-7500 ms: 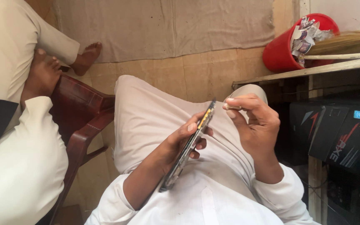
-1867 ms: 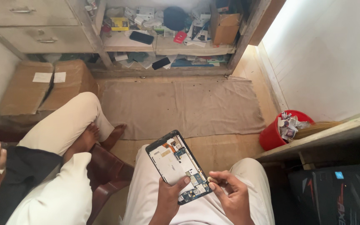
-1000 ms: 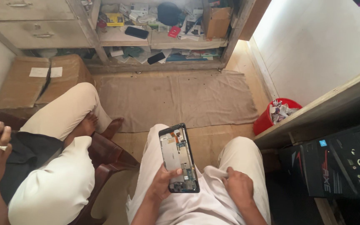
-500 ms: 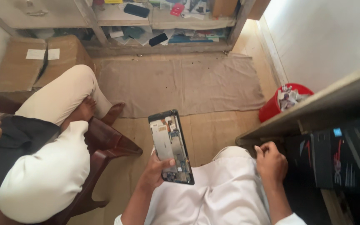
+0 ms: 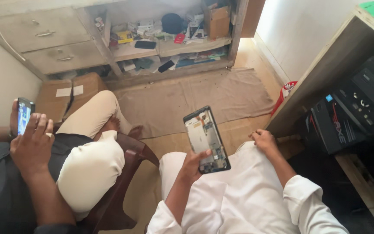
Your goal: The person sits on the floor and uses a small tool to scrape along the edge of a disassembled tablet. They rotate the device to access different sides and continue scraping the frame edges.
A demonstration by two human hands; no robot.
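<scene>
At far left a neighbouring person's hand [image 5: 33,143] props up a lit phone [image 5: 24,115] to view it. The left hand [image 5: 194,164] grips an opened smartphone [image 5: 206,139] by its lower end, tilted upright above the lap so its exposed circuitry faces the eyes. The right hand [image 5: 264,141] rests loosely curled and empty on the right knee.

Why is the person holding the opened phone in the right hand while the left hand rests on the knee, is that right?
Not quite: the hands are swapped. The head view shows the left hand holding the opened phone, its inner parts facing up, while the right hand rests empty on the knee. The rest is as you said.
</scene>
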